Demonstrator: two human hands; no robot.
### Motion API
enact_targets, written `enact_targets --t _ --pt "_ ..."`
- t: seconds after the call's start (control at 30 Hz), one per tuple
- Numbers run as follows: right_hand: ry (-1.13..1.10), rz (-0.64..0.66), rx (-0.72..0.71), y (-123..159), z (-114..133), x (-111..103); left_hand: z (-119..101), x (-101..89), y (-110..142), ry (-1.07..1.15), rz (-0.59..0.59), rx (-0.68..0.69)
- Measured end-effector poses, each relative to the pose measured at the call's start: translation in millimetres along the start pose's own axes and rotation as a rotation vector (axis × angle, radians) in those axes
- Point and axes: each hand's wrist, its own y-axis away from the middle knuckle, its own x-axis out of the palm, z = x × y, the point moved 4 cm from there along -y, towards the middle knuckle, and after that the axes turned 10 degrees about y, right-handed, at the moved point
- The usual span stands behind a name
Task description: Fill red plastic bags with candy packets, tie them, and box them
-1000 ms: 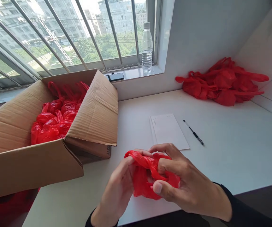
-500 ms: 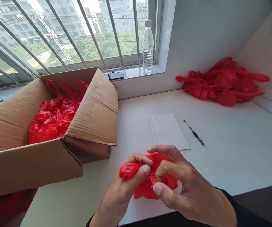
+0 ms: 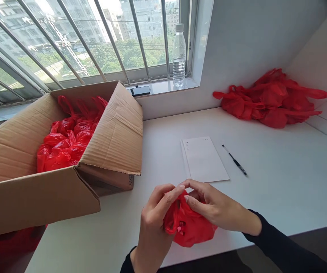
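Both my hands hold a crumpled red plastic bag [image 3: 190, 227] just above the front edge of the white table [image 3: 280, 182]. My left hand [image 3: 154, 223] pinches the bag's top with thumb and fingers. My right hand [image 3: 211, 206] lies over the bag from the right, its fingers closed on the same top part. An open cardboard box [image 3: 66, 182] full of red bags [image 3: 66, 140] stands to the left. A heap of red bags [image 3: 268, 100] lies at the table's far right corner.
A white sheet of paper [image 3: 205, 159] and a black pen [image 3: 234, 165] lie on the table beyond my hands. A water bottle [image 3: 178, 57] and a dark phone [image 3: 140, 91] sit on the windowsill behind bars.
The bag has been gathered into a tighter bundle. Both hands turned and lowered, with the fingertips now meeting at the bag's top.
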Motion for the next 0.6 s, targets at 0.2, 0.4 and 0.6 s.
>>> enact_targets --t 0.2,0.4,0.6 --pt "0.312 -0.246 -0.010 11 7 -15 3 -11.3 12 -0.172 0.018 -0.001" --pt "0.576 -0.524 0.239 56 -34 -52 22 -30.1 59 -0.279 0.088 -0.073" --pt "0.411 -0.647 0.108 63 -43 -25 19 -6.0 65 -0.358 0.314 0.063"
